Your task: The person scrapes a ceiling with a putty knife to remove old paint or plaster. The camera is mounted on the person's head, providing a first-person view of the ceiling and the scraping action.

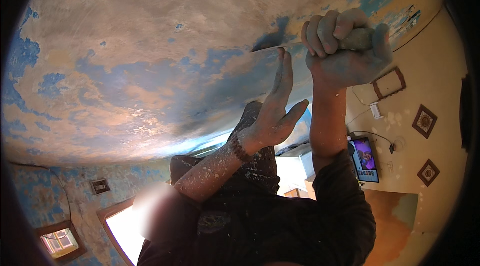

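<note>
My right hand [347, 48] is closed round the worn handle [356, 39] of a flat-bladed scraper, at the upper right. Its thin blade [294, 45] points left, seen nearly edge-on, close against a plastered surface [210, 10] with patches of blue paint. A dark shadow lies beside the blade. Below the blade, my left hand [275, 110] is raised with its fingers extended and thumb apart. Its fingertips are at the blade's lower edge; whether they press on it cannot be told. Pale specks and dust cover both hands and my left forearm.
A cable [420, 31] runs along the surface's right edge. On the yellowish wall hang an empty frame [390, 83], diamond-shaped plaques [424, 121] and a lit television [364, 159]. At the lower left are a bright opening [123, 228], a small window [60, 242] and a wall box [99, 186].
</note>
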{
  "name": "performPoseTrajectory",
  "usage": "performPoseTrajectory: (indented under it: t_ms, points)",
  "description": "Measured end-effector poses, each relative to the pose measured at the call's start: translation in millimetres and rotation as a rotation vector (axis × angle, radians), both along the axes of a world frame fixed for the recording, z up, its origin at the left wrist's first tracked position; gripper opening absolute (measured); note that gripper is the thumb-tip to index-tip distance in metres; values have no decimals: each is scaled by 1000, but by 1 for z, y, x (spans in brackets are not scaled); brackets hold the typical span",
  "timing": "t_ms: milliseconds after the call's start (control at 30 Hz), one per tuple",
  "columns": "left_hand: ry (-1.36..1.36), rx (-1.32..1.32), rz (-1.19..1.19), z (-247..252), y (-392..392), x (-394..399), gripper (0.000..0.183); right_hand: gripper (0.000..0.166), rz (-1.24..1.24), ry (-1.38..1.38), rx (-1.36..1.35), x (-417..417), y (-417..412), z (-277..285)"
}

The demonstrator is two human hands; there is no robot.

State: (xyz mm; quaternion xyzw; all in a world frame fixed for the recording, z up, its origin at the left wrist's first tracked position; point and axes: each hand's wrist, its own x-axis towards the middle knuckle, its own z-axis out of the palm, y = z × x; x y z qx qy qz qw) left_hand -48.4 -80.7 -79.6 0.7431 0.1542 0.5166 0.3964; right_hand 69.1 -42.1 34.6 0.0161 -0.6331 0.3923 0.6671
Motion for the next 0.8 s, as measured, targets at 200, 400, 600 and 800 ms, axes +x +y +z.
performPoseTrajectory:
  t_ms: [200,400,600,800]
  points:
    - [54,-48,-12,-5,1,-5,90,60,-86,61,-56,-13,-4,-10]
    - [55,-29,0,-3,4,-10,87,53,-275,31,60,-27,-18,-3]
    - [59,-31,-32,-4,3,-13,85,56,-224,116,-55,-25,-15,-7]
    - [14,-92,-89,-4,3,-13,87,56,-221,22,-21,-23,-14,-2]
